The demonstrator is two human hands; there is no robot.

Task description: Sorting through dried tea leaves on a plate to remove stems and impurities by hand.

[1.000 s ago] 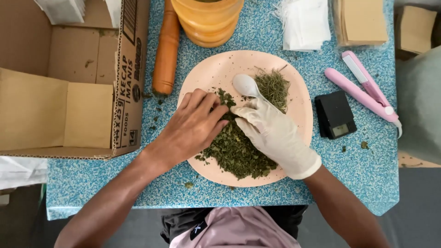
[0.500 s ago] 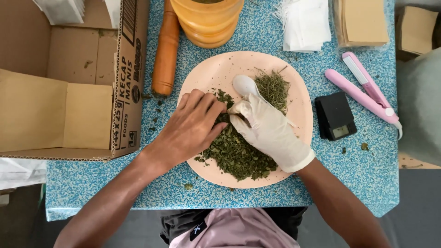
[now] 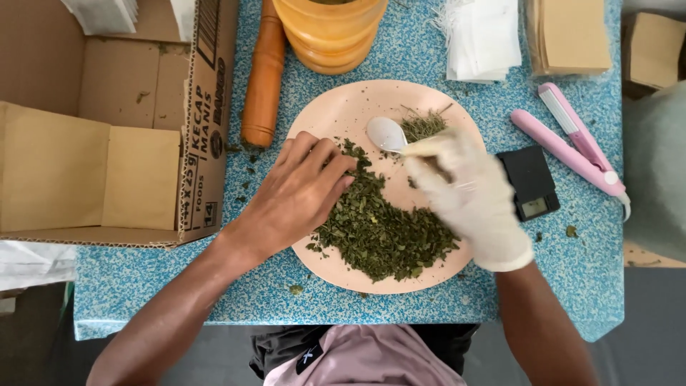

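Note:
A round peach plate [image 3: 336, 107] holds a heap of dark green crushed dried leaves [image 3: 386, 232], a smaller tuft of thin needle-like dried herbs [image 3: 425, 125] and a white plastic spoon [image 3: 384, 133]. My left hand [image 3: 300, 189], bare, rests knuckles-up on the left edge of the leaf heap, with its fingertips on the leaves. My right hand [image 3: 468, 193], in a white glove and blurred by motion, is over the plate's right side. Its fingertips reach the spoon's handle, and whether it grips the handle is unclear.
An open cardboard box [image 3: 153, 100] holding brown paper envelopes stands at the left. An orange wooden pestle [image 3: 263, 75] and mortar [image 3: 330, 32] are behind the plate. A small black scale [image 3: 532, 186], a pink sealing iron [image 3: 575, 143], white filter bags [image 3: 482, 39] and brown pouches [image 3: 572, 36] lie at the right.
My gloved right hand has pulled away from my left hand, moving right and slightly back toward the spoon. The leaf heap is now uncovered and spread wider. My left hand has barely moved.

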